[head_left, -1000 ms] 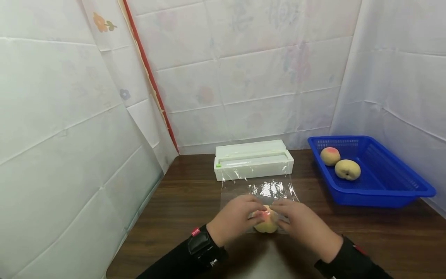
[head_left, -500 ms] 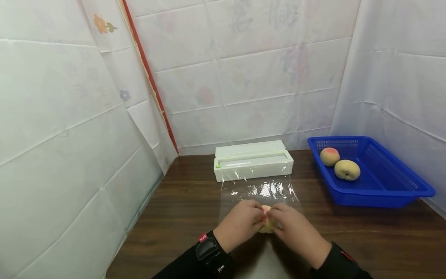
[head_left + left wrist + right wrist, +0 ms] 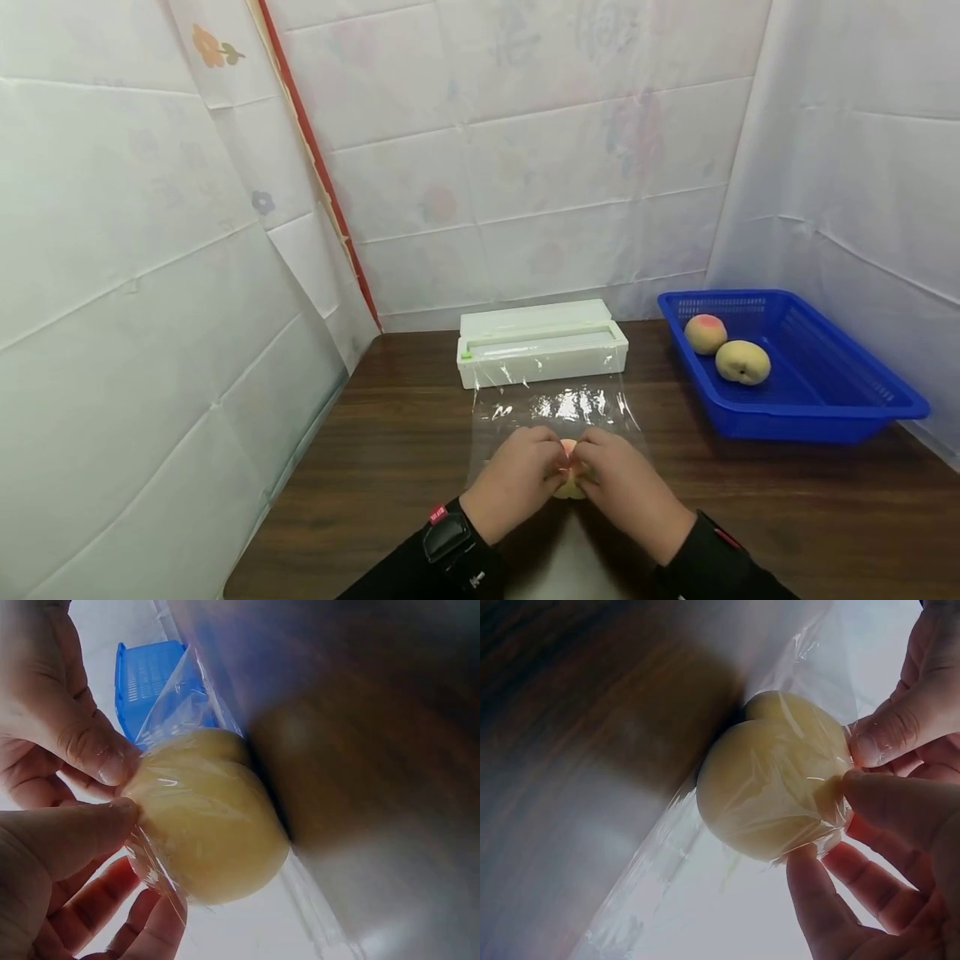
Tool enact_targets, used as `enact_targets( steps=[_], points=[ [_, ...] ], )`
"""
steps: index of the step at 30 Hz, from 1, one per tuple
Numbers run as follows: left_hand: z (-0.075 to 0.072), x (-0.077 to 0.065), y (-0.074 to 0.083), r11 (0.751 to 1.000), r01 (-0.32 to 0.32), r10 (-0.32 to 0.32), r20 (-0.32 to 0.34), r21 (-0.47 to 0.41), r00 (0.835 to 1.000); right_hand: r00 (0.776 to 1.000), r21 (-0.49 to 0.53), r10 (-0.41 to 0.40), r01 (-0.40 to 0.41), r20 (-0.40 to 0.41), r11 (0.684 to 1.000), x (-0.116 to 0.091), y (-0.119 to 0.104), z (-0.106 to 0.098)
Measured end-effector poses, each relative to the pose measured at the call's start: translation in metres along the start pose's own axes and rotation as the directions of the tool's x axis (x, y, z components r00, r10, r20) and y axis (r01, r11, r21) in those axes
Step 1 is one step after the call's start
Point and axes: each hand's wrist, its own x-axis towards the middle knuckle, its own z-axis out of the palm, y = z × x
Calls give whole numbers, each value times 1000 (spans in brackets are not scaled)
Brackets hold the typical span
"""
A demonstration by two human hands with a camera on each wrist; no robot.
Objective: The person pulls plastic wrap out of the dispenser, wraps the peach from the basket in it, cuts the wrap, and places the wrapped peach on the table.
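Observation:
A peach (image 3: 569, 490) with a pink top sits on the table between my two hands, with clear cling film (image 3: 568, 406) drawn over it. My left hand (image 3: 519, 477) pinches the film against the peach's left side. Opposite it, my right hand (image 3: 628, 490) pinches film on the right side. In the left wrist view the film lies creased around the pale peach (image 3: 217, 825), thumb tips of both hands meeting near its top. From the right wrist, the wrapped peach (image 3: 772, 780) shows its cleft; fingers of my right hand (image 3: 877, 885) bend under the film's edge.
Behind the hands stands a white cling film dispenser (image 3: 543, 365), lid raised, the film still running from it. At the right, a blue plastic basket (image 3: 825, 425) holds two peaches (image 3: 742, 362). White sheeting (image 3: 525, 183) hangs around the dark wood table (image 3: 390, 450).
My hands have drawn closer together over the peach. Their fingers, loosely spread a second ago, now pinch the film near its top.

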Motion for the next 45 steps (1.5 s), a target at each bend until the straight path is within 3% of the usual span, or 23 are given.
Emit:
enact_targets(
  steps=[10,24,36,45],
  points=[
    [-2,4,0,998,29,-27,33,-56,999,997,4,52,-52,55,999,6,1,-2],
    [-4,10,-8,994,77,-70,92,-76,993,992,-13,64,-63,105,998,22,5,-6],
    [-5,18,-17,975,183,-165,148,-125,975,972,30,148,-156,181,987,37,10,-3],
    [-3,25,-23,972,201,-182,151,-125,972,967,22,185,-192,176,981,46,12,-2]
  ],
)
